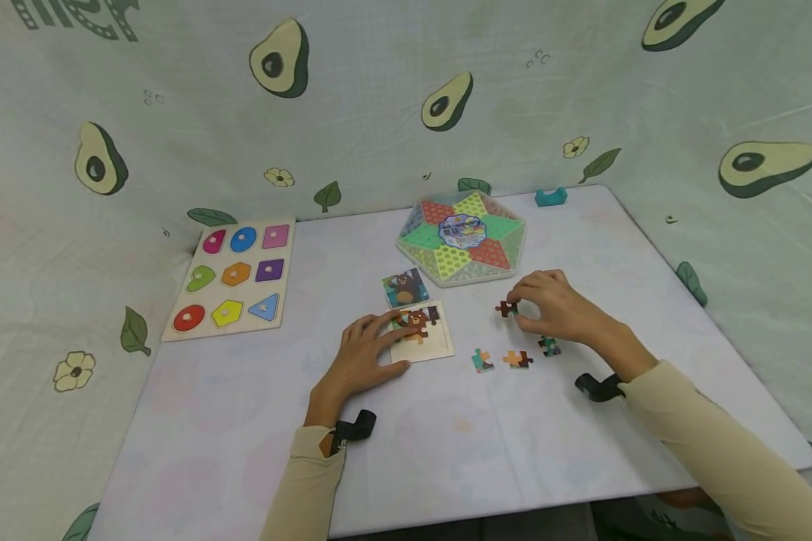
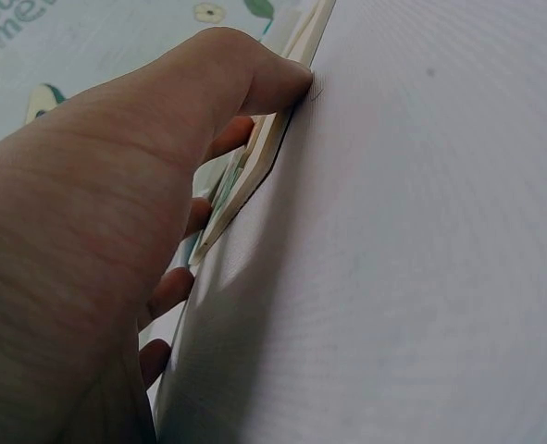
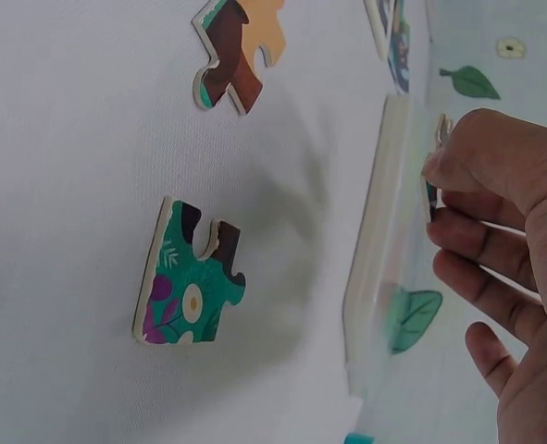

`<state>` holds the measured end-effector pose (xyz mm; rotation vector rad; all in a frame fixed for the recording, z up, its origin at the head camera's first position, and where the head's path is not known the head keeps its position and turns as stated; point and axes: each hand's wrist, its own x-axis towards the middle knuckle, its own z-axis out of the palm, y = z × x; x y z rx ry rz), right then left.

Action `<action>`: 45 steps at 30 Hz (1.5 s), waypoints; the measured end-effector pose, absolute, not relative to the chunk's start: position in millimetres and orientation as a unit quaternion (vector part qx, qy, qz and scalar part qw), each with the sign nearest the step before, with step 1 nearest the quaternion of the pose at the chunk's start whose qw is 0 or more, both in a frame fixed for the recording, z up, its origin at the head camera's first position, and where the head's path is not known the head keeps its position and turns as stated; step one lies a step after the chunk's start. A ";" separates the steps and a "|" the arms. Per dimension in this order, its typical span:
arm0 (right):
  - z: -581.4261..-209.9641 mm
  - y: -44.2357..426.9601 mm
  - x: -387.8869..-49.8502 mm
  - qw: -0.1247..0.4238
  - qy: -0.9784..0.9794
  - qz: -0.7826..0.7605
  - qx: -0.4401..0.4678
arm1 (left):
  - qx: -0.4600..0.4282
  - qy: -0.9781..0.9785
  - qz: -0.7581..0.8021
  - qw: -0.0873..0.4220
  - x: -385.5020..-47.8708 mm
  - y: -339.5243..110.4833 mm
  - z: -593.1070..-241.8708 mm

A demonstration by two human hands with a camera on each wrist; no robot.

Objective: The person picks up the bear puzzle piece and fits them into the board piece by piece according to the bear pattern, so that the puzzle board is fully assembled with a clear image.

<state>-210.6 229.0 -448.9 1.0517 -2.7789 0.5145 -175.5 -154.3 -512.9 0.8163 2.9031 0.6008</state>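
Note:
A puzzle tray (image 1: 441, 347) with part of a bear picture assembled in it lies mid-table. My left hand (image 1: 360, 359) rests on its left side, index finger across the top and thumb touching the near edge (image 2: 278, 139). Held between thumb and fingers of my right hand (image 1: 560, 309), a brown jigsaw piece (image 1: 504, 309) is raised to the right of the tray. Three loose jigsaw pieces lie nearer me: a teal-and-peach one (image 1: 482, 361), a peach-and-brown one (image 1: 518, 359) and a green one with flowers (image 3: 190, 287). A square bear picture (image 1: 406, 288) touches or nearly touches the tray's far edge.
Behind the tray lies a hexagonal board game (image 1: 463, 233) with a coloured star. A wooden shape board (image 1: 271, 289) with knobbed pieces is at the left. A small teal object (image 1: 551, 197) sits near the back edge, by the avocado-print cloth (image 1: 379, 150).

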 end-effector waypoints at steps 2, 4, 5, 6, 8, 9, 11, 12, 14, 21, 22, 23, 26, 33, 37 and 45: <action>-448.6 226.3 -210.8 0.063 -0.919 0.168 0.351 | 0.266 0.943 0.198 0.032 -175.8 -154.1 -513.4; -448.6 223.6 -211.2 0.066 -0.917 0.168 0.356 | 0.266 0.942 0.201 0.033 -175.9 -153.8 -513.6; -448.4 222.1 -211.5 0.066 -0.916 0.167 0.358 | 0.267 0.942 0.202 0.032 -176.0 -153.8 -513.8; -448.3 220.4 -211.9 0.067 -0.915 0.167 0.360 | 0.268 0.942 0.202 0.031 -176.0 -154.0 -513.8; -448.3 216.6 -213.3 0.070 -0.912 0.168 0.367 | 0.266 0.943 0.200 0.030 -175.9 -154.3 -514.0; -448.6 214.8 -214.0 0.071 -0.911 0.169 0.370 | 0.265 0.943 0.197 0.031 -175.9 -154.4 -514.0; -448.8 211.0 -215.2 0.069 -0.909 0.171 0.373 | 0.265 0.944 0.195 0.030 -176.0 -154.6 -514.1; -449.0 209.2 -215.7 0.069 -0.908 0.172 0.376 | 0.265 0.944 0.195 0.030 -176.0 -154.5 -514.1; -449.4 205.8 -216.7 0.065 -0.907 0.173 0.378 | 0.265 0.943 0.198 0.031 -176.0 -154.2 -514.0; -445.7 194.8 -219.8 0.056 -0.908 0.167 0.380 | 0.263 0.944 0.197 0.036 -175.3 -154.8 -513.9; -445.0 193.5 -220.0 0.055 -0.908 0.166 0.380 | 0.263 0.944 0.197 0.035 -175.3 -154.9 -514.0; -444.3 192.2 -220.3 0.053 -0.909 0.165 0.380 | 0.264 0.943 0.198 0.033 -175.4 -155.1 -514.0; -443.2 188.6 -220.8 0.049 -0.909 0.163 0.381 | 0.264 0.943 0.199 0.032 -175.7 -155.4 -514.6; -444.1 180.1 -221.7 0.049 -0.905 0.162 0.391 | 0.261 0.944 0.199 0.040 -177.1 -154.5 -516.6; -444.9 174.8 -222.6 0.055 -0.899 0.167 0.400 | 0.260 0.944 0.200 0.042 -176.6 -154.1 -515.7; -445.9 165.7 -225.9 0.065 -0.885 0.180 0.424 | 0.264 0.944 0.196 0.042 -176.1 -154.0 -513.6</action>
